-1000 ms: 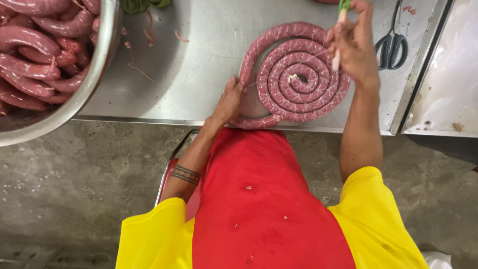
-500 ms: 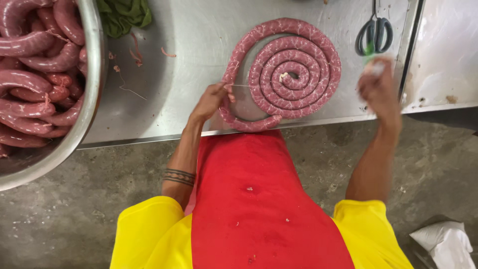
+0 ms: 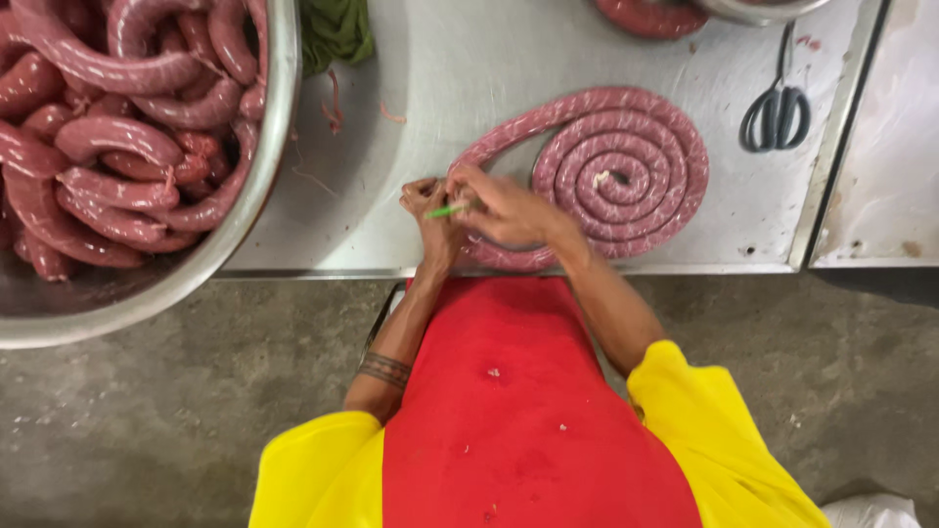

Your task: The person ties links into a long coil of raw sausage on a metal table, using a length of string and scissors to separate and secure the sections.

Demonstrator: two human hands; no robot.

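Sausage coil lies wound on the steel table; both hands, left and right, pinch a green tie at its loose tail (knot apparently unfinished).

Meat-processing workroom: steel worktable, large metal bowl heaped with raw sausages at nine o'clock, coiled sausage centre, scissors at two o'clock, concrete floor.

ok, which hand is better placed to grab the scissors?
Right, probably. The right hand lies nearer the scissors, off to that side; the left hand pinches the end of the coiled sausage.
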